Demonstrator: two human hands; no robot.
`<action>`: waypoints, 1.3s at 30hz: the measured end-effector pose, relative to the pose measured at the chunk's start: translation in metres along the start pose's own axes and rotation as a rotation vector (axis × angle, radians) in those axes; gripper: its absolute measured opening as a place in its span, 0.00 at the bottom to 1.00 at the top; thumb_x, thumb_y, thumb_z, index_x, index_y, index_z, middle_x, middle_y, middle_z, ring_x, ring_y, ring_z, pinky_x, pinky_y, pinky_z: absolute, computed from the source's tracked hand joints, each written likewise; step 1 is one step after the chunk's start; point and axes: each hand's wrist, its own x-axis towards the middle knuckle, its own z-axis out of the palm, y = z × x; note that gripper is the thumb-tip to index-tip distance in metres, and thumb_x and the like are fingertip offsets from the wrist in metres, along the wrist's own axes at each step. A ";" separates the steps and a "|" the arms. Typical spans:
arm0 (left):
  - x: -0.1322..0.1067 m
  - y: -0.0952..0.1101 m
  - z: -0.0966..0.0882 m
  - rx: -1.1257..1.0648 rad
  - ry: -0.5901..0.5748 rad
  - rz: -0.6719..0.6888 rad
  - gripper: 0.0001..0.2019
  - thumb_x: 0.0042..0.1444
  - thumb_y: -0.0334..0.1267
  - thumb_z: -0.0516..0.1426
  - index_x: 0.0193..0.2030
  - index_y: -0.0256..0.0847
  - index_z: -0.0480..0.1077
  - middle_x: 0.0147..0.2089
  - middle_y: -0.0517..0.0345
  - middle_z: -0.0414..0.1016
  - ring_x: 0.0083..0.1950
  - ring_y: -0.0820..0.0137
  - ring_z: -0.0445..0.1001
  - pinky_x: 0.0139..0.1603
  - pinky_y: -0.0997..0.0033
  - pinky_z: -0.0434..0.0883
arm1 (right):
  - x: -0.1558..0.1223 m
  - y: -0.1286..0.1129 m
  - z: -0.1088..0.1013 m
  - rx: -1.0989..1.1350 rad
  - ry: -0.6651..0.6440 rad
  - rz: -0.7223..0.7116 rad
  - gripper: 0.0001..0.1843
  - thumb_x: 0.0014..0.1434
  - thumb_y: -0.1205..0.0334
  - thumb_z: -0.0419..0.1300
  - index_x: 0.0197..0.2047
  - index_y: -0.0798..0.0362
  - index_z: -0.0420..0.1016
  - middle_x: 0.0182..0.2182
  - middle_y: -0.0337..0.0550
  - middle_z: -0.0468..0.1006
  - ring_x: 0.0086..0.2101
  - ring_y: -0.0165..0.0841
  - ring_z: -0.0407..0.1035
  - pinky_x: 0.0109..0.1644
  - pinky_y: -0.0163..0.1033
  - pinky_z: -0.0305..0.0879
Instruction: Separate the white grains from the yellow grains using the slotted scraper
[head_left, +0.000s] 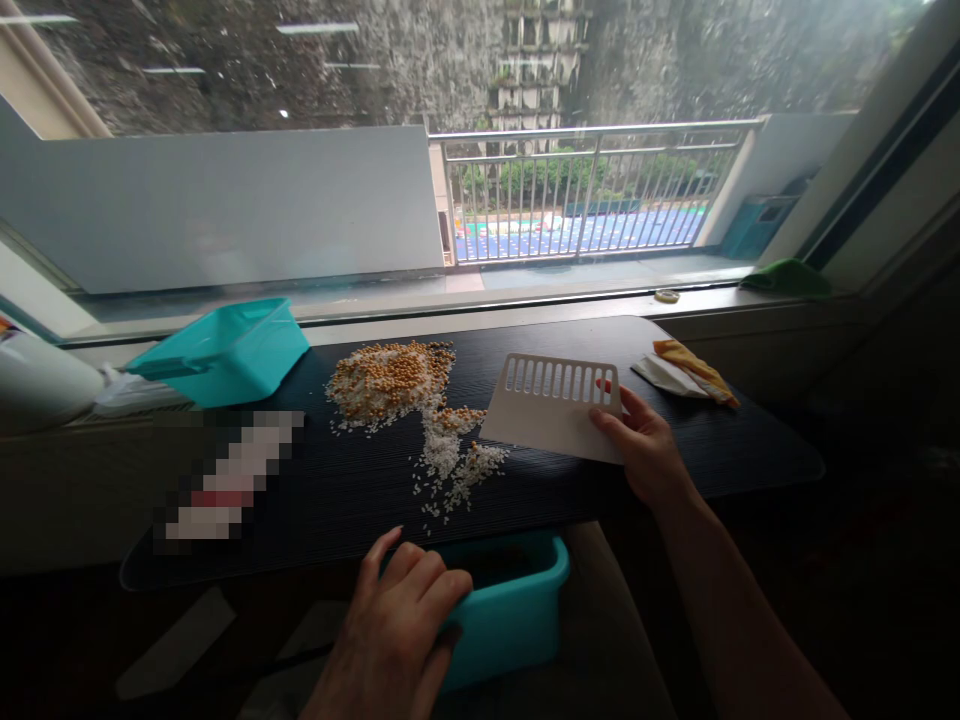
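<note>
My right hand (643, 440) pinches the right side of a white plastic scraper (544, 430) with a row of slots along its far edge. The scraper is tilted over the dark table (315, 500), its left corner beside loose white rice (446, 455). Farther left lies a heap of yellow soybeans (394, 370) mixed with rice. Below the table's near edge, my left hand (409, 600) is closed over the rim of a teal plastic bin (510, 620). The bin's inside is dark, so its contents cannot be made out.
Another teal container (240, 350) stands tilted at the back left. A blurred-out flat item (232, 480) lies at the table's left. A yellow-and-white packet (686, 370) lies at the right. Behind the table, the windowsill holds a tape roll (666, 296) and a green cloth-like thing (786, 278).
</note>
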 end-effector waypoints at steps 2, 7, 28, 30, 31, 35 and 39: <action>0.001 0.000 0.000 0.002 -0.006 0.004 0.17 0.54 0.24 0.54 0.46 0.50 0.67 0.39 0.66 0.71 0.45 0.66 0.68 0.65 0.53 0.44 | 0.001 0.000 0.003 -0.007 -0.024 0.005 0.32 0.43 0.57 0.73 0.53 0.50 0.74 0.27 0.35 0.82 0.28 0.32 0.75 0.34 0.35 0.70; 0.003 0.001 0.007 -0.005 0.103 0.007 0.16 0.53 0.24 0.52 0.44 0.48 0.68 0.37 0.65 0.70 0.42 0.66 0.68 0.64 0.52 0.46 | 0.002 0.000 0.007 -0.061 -0.047 0.002 0.31 0.45 0.57 0.72 0.53 0.49 0.74 0.25 0.34 0.81 0.26 0.31 0.74 0.32 0.34 0.68; 0.002 0.000 0.006 0.020 0.100 0.035 0.19 0.53 0.23 0.51 0.48 0.48 0.68 0.37 0.63 0.70 0.42 0.65 0.66 0.63 0.51 0.48 | -0.001 -0.001 0.011 -0.075 -0.129 0.055 0.29 0.44 0.55 0.72 0.51 0.48 0.75 0.29 0.37 0.83 0.29 0.35 0.75 0.34 0.38 0.69; 0.001 0.000 0.005 0.011 0.103 0.037 0.19 0.53 0.23 0.51 0.47 0.48 0.68 0.37 0.63 0.70 0.42 0.65 0.66 0.63 0.51 0.48 | -0.001 -0.001 0.010 -0.095 -0.131 0.054 0.29 0.44 0.55 0.72 0.51 0.48 0.76 0.29 0.37 0.82 0.29 0.36 0.75 0.34 0.39 0.69; 0.001 0.000 0.005 0.007 0.106 0.037 0.18 0.53 0.23 0.51 0.46 0.48 0.68 0.37 0.63 0.70 0.42 0.65 0.66 0.63 0.52 0.48 | -0.001 -0.001 0.009 -0.094 -0.130 0.054 0.29 0.44 0.55 0.72 0.51 0.48 0.76 0.29 0.37 0.82 0.29 0.36 0.75 0.34 0.39 0.69; 0.001 -0.001 0.006 0.002 0.112 0.036 0.17 0.53 0.24 0.51 0.45 0.48 0.68 0.36 0.64 0.69 0.41 0.66 0.66 0.63 0.53 0.47 | 0.000 -0.001 0.009 -0.041 -0.125 0.053 0.28 0.45 0.56 0.71 0.51 0.48 0.75 0.30 0.37 0.83 0.29 0.34 0.75 0.35 0.38 0.70; 0.001 -0.001 0.007 0.003 0.108 0.029 0.17 0.53 0.23 0.51 0.44 0.48 0.68 0.36 0.63 0.70 0.42 0.65 0.66 0.63 0.52 0.47 | 0.001 -0.001 0.012 -0.045 -0.107 0.034 0.29 0.45 0.56 0.71 0.52 0.48 0.74 0.29 0.36 0.83 0.28 0.33 0.75 0.34 0.37 0.69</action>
